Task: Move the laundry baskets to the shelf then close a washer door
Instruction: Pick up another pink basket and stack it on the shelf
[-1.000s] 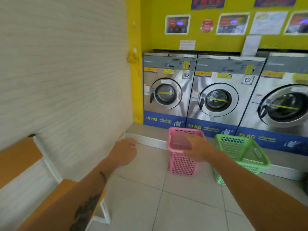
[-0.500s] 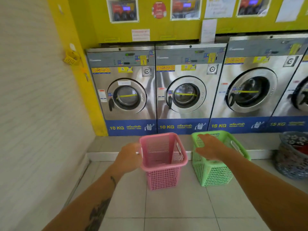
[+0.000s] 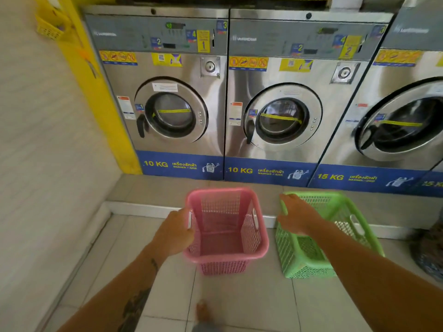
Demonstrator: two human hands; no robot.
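Observation:
An empty pink laundry basket stands on the tiled floor in front of two 10 KG washers. A green laundry basket stands just to its right, tilted. My left hand is curled against the pink basket's left rim, at the handle slot. My right hand lies with fingers spread over the green basket's left rim. The round doors of the left washer and the middle washer look closed. The 15 KG washer's door is partly cut off at the right edge.
A raised tiled step runs along the foot of the washers. A white wall and a yellow pillar close the left side. A dark patterned container sits at the right edge. My bare foot is behind the pink basket.
The view has closed in on the baskets. My left hand has reached the pink basket's left rim. My right hand stays at the green basket's left rim.

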